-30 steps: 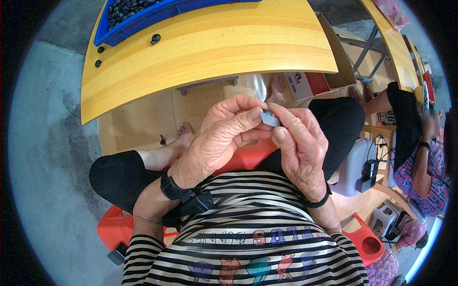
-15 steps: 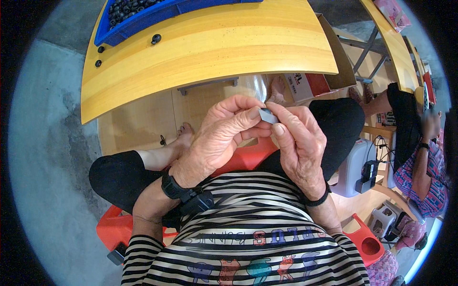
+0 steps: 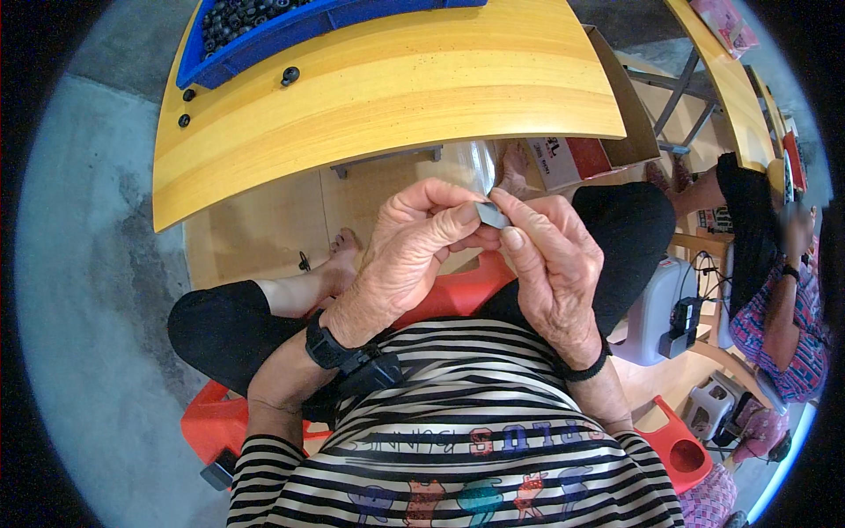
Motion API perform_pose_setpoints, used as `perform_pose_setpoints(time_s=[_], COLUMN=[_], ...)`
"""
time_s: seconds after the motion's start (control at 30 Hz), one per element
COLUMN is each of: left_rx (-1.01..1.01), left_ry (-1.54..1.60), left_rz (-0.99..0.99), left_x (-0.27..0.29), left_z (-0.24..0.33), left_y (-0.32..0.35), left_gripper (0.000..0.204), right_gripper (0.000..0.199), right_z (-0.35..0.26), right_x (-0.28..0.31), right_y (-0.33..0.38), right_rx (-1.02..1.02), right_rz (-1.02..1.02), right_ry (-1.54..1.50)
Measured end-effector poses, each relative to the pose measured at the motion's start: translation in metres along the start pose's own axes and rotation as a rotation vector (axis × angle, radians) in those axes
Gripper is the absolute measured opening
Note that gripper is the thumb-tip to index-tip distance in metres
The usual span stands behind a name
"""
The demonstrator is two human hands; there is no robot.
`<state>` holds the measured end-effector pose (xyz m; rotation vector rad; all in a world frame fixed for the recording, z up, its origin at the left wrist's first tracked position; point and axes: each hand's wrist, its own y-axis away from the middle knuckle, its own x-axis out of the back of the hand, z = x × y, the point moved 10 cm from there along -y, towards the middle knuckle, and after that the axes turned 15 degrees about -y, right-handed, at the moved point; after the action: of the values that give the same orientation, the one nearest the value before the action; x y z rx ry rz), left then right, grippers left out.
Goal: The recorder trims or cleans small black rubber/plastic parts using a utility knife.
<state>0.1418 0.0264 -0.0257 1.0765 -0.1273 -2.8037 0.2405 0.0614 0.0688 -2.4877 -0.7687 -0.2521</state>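
My left hand (image 3: 387,260) and my right hand (image 3: 559,268) meet over my lap, close to the near edge of the table. Between their fingertips is a small flat grey piece (image 3: 492,216); its kind I cannot make out. The left thumb and forefinger pinch one end of it, while the right thumb and forefinger press at the other. Fingers cover part of the piece, and anything smaller behind it is hidden. Beyond my hands, three loose black round parts lie on the table, among them one larger part (image 3: 290,76) near the crate.
A blue crate (image 3: 352,15) full of small black round parts (image 3: 231,26) stands on the yellow wooden table (image 3: 396,97). A cardboard box (image 3: 629,110) sits right of the table. Farther right are a light grey case (image 3: 656,312) with a black cable and a seated person (image 3: 783,326).
The grey piece has tilted slightly between my fingertips. Both hands keep nearly the same place and grip; the whole view has shifted a little.
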Motion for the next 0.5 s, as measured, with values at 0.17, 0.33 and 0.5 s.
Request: perform_pose_setpoints(time_s=[0.17,0.33,0.5], left_rx=[-0.01,-0.01,-0.055], left_ry=[-0.032,-0.051,-0.114], left_rz=[-0.025,-0.02,0.007], left_x=[0.002,0.006,0.006], left_z=[-0.001,-0.003,0.008], left_y=[-0.001,-0.001,-0.003], left_gripper=[0.01,0.009,0.009], right_gripper=[0.025,0.021,0.023], right_z=[0.003,0.014,0.045], right_x=[-0.001,0.001,0.013], right_y=[0.0,0.0,0.005], right_rx=[-0.027,-0.077,-0.282], right_rz=[-0.015,0.003,0.047], right_ry=[0.021,-0.011,-0.207])
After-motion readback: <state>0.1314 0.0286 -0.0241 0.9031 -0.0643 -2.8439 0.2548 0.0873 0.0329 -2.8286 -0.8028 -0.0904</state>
